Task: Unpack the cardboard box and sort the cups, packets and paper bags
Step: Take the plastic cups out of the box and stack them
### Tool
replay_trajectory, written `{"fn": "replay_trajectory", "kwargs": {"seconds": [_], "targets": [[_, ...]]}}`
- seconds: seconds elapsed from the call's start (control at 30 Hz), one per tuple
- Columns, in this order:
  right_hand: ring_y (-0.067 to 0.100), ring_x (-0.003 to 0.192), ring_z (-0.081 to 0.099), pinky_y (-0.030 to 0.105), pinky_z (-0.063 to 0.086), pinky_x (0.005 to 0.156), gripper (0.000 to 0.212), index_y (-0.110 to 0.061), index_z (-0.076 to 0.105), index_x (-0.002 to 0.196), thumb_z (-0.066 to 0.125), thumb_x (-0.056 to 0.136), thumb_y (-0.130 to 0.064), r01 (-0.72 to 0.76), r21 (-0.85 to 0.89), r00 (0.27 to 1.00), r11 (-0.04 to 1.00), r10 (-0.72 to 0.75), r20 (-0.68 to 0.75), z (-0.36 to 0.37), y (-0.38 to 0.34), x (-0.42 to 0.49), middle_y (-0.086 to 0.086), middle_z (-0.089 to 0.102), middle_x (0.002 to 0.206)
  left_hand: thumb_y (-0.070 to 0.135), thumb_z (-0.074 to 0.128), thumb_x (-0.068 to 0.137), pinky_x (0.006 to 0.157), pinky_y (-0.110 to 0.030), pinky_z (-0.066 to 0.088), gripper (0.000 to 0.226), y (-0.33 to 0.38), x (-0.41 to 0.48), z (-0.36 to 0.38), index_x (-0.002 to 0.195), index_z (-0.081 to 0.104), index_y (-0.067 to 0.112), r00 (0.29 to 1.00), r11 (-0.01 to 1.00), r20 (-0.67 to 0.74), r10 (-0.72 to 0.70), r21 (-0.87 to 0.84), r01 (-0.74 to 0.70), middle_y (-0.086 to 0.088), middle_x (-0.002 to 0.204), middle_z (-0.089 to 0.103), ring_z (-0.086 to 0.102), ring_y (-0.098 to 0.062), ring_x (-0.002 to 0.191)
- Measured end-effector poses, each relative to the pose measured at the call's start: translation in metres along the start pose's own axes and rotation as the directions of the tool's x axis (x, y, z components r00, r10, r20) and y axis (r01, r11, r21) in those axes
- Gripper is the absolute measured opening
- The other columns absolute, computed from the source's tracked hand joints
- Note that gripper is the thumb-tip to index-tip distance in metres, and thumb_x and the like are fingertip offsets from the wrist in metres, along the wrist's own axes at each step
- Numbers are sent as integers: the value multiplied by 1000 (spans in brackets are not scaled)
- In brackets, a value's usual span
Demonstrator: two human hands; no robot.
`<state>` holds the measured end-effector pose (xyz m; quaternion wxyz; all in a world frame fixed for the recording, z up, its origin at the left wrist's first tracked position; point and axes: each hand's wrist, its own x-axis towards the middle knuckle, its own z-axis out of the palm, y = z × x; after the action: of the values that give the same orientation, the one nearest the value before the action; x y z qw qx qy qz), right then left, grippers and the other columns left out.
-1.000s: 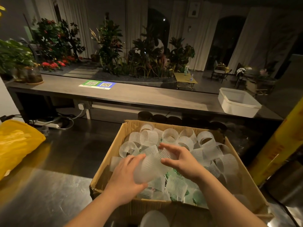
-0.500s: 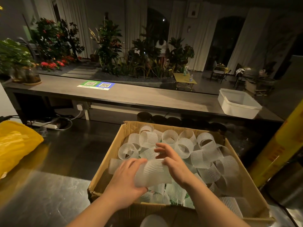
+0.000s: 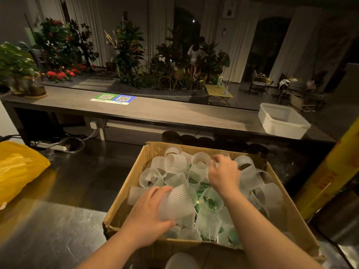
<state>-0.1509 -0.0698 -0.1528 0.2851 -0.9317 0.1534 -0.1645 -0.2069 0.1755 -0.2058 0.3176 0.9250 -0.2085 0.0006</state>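
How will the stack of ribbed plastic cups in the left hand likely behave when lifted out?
Probably light: the left hand alone holds the cup stack sideways over the cardboard box. Likely thin and squashable, judging by its translucent walls, though the ribs may aid grip. Round and tapered, it would probably roll if set down sideways.

Above the box: the cardboard box [image 3: 124, 193] is open on top, with walls hemming every side.
Inside: loose ribbed cups [image 3: 174, 164] crowd it wall to wall. The left hand [image 3: 147, 216], gripping a cup stack [image 3: 176, 204], fills the near-left corner, and the right hand [image 3: 223, 175] covers the far middle.
Left flank: bare steel tabletop [image 3: 48, 230] runs to a yellow bag [image 3: 17, 171].
Right flank: a yellow roll [image 3: 330, 171] stands close beside the wall.
Behind: dark canisters [image 3: 186, 139] line the far wall.
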Motion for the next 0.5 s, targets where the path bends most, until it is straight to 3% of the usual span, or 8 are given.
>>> {"fn": "replay_trajectory", "kwargs": {"seconds": [0.1, 0.17, 0.27, 0.33, 0.4, 0.5], "targets": [[32, 142, 33, 58, 22, 116, 46, -21, 50, 141, 37, 104, -46, -68, -463, 982, 884, 143, 128, -5, 27, 22, 5, 53, 145, 58, 78, 76, 113, -33, 37, 86, 1, 0, -1, 143, 24, 54, 1000, 1000, -3, -10, -7, 10, 33, 137, 29, 33, 2, 125], [30, 142, 33, 60, 17, 118, 45, -24, 54, 136, 43, 102, -52, -4, -546, 974, 838, 126, 186, -3, 33, 21, 3, 56, 141, 58, 78, 77, 112, -33, 37, 85, 1, 0, -1, 142, 23, 54, 1000, 1000, -1, -14, -7, 14, 33, 136, 28, 33, 2, 124], [24, 137, 43, 52, 19, 118, 57, -27, 50, 142, 60, 94, -57, 109, -459, 993, 881, -74, 94, -2, 34, 12, -2, 56, 138, 58, 77, 77, 111, -32, 36, 84, 1, 0, -2, 142, 24, 54, 1000, 1000, -13, -12, -17, 12, 32, 136, 28, 33, 1, 123], [23, 129, 50, 45, 31, 114, 57, -23, 53, 140, 70, 91, -47, 151, -327, 988, 933, -134, 73, 0, 37, 8, -1, 57, 132, 58, 77, 77, 109, -32, 36, 84, 2, 1, -2, 143, 25, 52, 1000, 1000, -12, -18, -11, 18, 30, 137, 28, 33, 0, 123], [26, 121, 54, 39, 43, 104, 40, -16, 64, 125, 74, 91, -34, 132, -128, 990, 983, -123, 73, 0, 40, 5, 1, 60, 119, 57, 77, 77, 107, -32, 37, 84, 2, 1, -2, 143, 25, 51, 1000, 1000, -13, -24, -6, 24, 30, 136, 28, 33, 0, 122], [26, 129, 43, 37, 35, 108, 13, -16, 67, 96, 71, 94, -28, 107, 47, 993, 993, -109, 45, -5, 40, -5, 1, 53, 121, 59, 77, 76, 107, -33, 39, 85, 0, 1, -1, 143, 24, 52, 1000, 1000, -9, -21, -11, 21, 31, 136, 28, 33, 0, 122]]}}
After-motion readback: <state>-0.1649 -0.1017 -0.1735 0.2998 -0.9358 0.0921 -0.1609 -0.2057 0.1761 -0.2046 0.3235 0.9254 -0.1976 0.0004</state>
